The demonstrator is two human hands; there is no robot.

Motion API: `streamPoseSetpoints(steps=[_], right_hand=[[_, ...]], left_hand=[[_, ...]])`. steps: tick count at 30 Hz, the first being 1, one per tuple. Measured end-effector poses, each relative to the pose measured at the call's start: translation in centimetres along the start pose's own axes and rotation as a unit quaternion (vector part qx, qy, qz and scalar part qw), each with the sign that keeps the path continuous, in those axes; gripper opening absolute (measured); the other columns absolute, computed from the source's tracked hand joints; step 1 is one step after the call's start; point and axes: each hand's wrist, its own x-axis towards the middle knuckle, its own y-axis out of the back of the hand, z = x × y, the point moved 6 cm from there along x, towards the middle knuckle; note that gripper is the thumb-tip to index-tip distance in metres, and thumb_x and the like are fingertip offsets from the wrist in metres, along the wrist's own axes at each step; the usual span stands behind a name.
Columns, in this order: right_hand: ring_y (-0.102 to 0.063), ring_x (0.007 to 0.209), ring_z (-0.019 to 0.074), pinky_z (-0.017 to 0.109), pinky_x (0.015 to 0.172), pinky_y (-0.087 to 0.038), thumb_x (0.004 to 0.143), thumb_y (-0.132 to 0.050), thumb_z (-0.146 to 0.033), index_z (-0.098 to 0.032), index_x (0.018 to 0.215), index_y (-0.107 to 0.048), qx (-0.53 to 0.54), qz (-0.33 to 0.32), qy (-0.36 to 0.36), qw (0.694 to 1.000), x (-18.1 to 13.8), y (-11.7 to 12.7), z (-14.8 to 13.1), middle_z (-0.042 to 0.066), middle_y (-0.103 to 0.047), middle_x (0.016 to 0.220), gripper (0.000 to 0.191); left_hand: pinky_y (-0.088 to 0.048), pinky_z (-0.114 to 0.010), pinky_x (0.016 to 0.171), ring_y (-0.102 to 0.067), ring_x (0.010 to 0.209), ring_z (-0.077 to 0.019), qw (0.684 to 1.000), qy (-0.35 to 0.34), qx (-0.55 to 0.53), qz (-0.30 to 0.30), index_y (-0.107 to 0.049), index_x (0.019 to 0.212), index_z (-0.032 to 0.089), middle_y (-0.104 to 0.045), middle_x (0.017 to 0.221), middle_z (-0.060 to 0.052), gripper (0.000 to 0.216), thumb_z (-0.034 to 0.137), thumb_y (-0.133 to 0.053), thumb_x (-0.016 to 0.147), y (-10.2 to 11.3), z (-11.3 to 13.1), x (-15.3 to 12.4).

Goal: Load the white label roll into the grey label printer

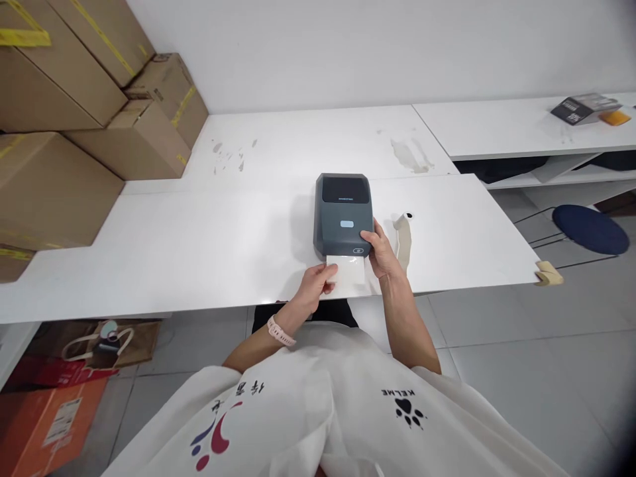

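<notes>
A dark grey-green label printer (344,215) stands on the white table, its front towards me. White label paper (350,271) sticks out of its front slot. My left hand (318,278) pinches the left edge of this paper between thumb and fingers, close to the slot. With the thumb on top near the front right corner, my right hand (381,252) grips the printer's side; most of its fingers are hidden behind the casing. Right of that hand lies a small paper roll core (405,218) with a strip of backing paper (404,245) trailing towards me.
Cardboard boxes (144,136) are stacked at the left end of the white table (223,245). A padded corner guard (549,273) covers the right front corner. Farther right are a dark blue stool (591,228) and a small black box (581,108) on another table. An orange box (50,424) lies on the floor.
</notes>
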Motion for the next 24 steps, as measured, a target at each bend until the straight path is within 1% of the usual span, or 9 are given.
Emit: streamPoseSetpoints(steps=[2, 5, 9, 12, 15, 16, 18, 21, 24], right_hand=[[-0.044, 0.150, 0.0322, 0.056, 0.123, -0.040, 0.077, -0.069, -0.056, -0.033, 0.162, -0.026, -0.033, 0.020, 0.010, 0.999, 0.3, 0.2, -0.9, 0.005, -0.049, 0.160, 0.098], [-0.029, 0.158, 0.0302, 0.052, 0.125, -0.036, 0.074, -0.073, -0.053, -0.034, 0.165, -0.017, -0.084, 0.052, 0.039, 0.994, 1.1, 0.0, -2.7, 0.005, -0.034, 0.169, 0.109], [-0.044, 0.148, 0.0327, 0.051, 0.122, -0.040, 0.072, -0.076, -0.047, -0.031, 0.165, -0.020, -0.129, 0.051, 0.073, 0.988, 2.3, -0.9, -4.1, 0.009, -0.040, 0.164, 0.109], [-0.048, 0.143, 0.0337, 0.053, 0.122, -0.040, 0.069, -0.078, -0.042, -0.030, 0.163, -0.025, -0.153, 0.063, 0.084, 0.983, 2.7, -0.9, -4.2, 0.010, -0.048, 0.158, 0.108], [-0.045, 0.146, 0.0339, 0.056, 0.124, -0.036, 0.071, -0.079, -0.044, -0.033, 0.162, -0.028, -0.175, 0.068, 0.088, 0.978, 2.3, -0.6, -4.0, 0.008, -0.047, 0.159, 0.105], [-0.041, 0.150, 0.0332, 0.056, 0.125, -0.034, 0.072, -0.079, -0.047, -0.035, 0.162, -0.028, -0.171, 0.063, 0.090, 0.979, 1.9, -0.5, -4.0, 0.006, -0.044, 0.162, 0.103], [-0.031, 0.157, 0.0294, 0.053, 0.128, -0.032, 0.078, -0.076, -0.055, -0.038, 0.162, -0.028, -0.141, 0.046, 0.089, 0.985, 0.8, -0.2, -3.6, 0.003, -0.036, 0.168, 0.098], [-0.027, 0.160, 0.0236, 0.047, 0.130, -0.030, 0.087, -0.064, -0.069, -0.038, 0.161, -0.029, -0.072, 0.033, 0.077, 0.994, -0.9, 0.6, -2.7, 0.002, -0.033, 0.170, 0.087], [-0.030, 0.159, 0.0228, 0.047, 0.133, -0.023, 0.091, -0.050, -0.076, -0.033, 0.159, -0.036, -0.043, 0.041, 0.083, 0.995, -1.5, 1.4, -2.3, 0.003, -0.038, 0.168, 0.082]], left_hand=[[-0.030, -0.025, 0.052, -0.030, 0.054, -0.0055, 0.999, -0.030, -0.002, -0.034, -0.041, 0.059, 0.021, -0.035, 0.062, 0.007, 0.052, 0.054, -0.080, 0.069, -0.6, 1.3, -0.1], [-0.032, -0.025, 0.053, -0.031, 0.054, -0.0062, 0.996, -0.070, 0.044, -0.032, -0.036, 0.056, 0.021, -0.031, 0.059, 0.007, 0.054, 0.052, -0.078, 0.071, -0.5, 2.6, -0.3], [-0.035, -0.026, 0.056, -0.039, 0.054, -0.0083, 0.991, -0.095, 0.094, -0.023, -0.043, 0.058, 0.021, -0.038, 0.057, 0.006, 0.048, 0.054, -0.070, 0.080, 0.7, 2.2, -0.6], [-0.041, -0.026, 0.061, -0.047, 0.060, -0.0104, 0.980, -0.161, 0.099, 0.066, -0.054, 0.067, 0.021, -0.052, 0.064, 0.004, 0.036, 0.050, -0.065, 0.086, 2.5, 2.9, -0.6], [-0.051, -0.031, 0.083, -0.065, 0.094, -0.0178, 0.960, -0.220, 0.099, 0.145, -0.067, 0.101, 0.024, -0.071, 0.105, -0.004, 0.030, 0.052, -0.060, 0.091, 3.6, 4.6, -0.5], [-0.052, -0.034, 0.095, -0.065, 0.114, -0.0214, 0.958, -0.227, 0.103, 0.145, -0.066, 0.117, 0.026, -0.069, 0.128, -0.007, 0.038, 0.054, -0.057, 0.093, 3.5, 5.1, -0.3], [-0.041, -0.040, 0.118, -0.047, 0.146, -0.0253, 0.963, -0.219, 0.114, 0.112, -0.054, 0.143, 0.031, -0.048, 0.161, -0.006, 0.054, 0.060, -0.049, 0.097, 2.9, 5.9, 0.1], [-0.020, -0.041, 0.133, -0.022, 0.162, -0.0228, 0.970, -0.200, 0.125, 0.060, -0.043, 0.155, 0.031, -0.028, 0.174, 0.000, 0.065, 0.064, -0.039, 0.100, 1.9, 6.6, 0.7], [-0.017, -0.039, 0.134, -0.021, 0.163, -0.0212, 0.972, -0.203, 0.110, 0.046, -0.045, 0.155, 0.027, -0.030, 0.173, 0.000, 0.067, 0.064, -0.032, 0.101, 1.5, 7.6, 1.1]])
